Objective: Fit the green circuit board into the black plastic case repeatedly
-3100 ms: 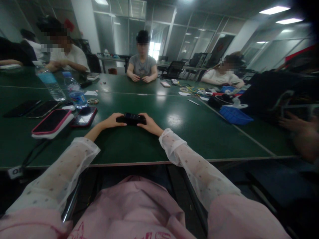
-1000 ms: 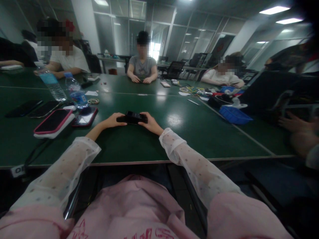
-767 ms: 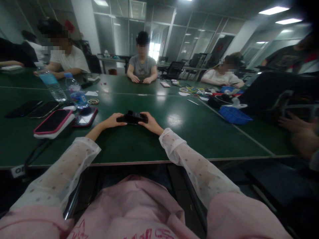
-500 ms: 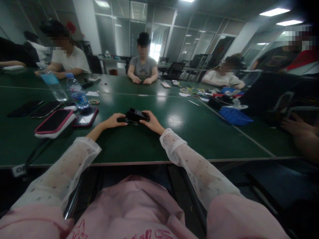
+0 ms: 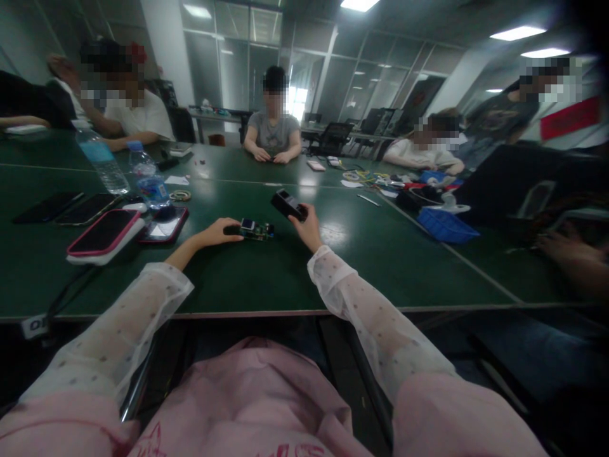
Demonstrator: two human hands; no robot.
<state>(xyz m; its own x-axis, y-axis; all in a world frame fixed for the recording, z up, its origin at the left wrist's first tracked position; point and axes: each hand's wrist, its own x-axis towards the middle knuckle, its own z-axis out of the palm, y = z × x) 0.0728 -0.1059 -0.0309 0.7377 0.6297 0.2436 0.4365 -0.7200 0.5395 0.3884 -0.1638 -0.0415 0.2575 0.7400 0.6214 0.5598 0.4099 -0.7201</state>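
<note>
My left hand (image 5: 219, 232) is closed on the dark left end of a green circuit board (image 5: 259, 231). A small pale screen and dark parts show on the board, which sits just above or on the green table. To the right and a little farther off, my right hand (image 5: 308, 227) grips a black plastic case (image 5: 287, 204), tilted and apart from the board. The case has a rectangular recess or window on its upper face; its inside is too dark to make out.
On the left lie a pink-edged phone (image 5: 105, 232), several other phones and two plastic bottles (image 5: 148, 178). A roll of tape (image 5: 179, 196) is near them. A blue basket (image 5: 447, 226) and tangled cables stand at the right. Several people sit around the green table (image 5: 266, 285).
My right hand has lifted the black case off the board and carried it right and away from me. The circuit board is now uncovered in my left hand, which stays in place.
</note>
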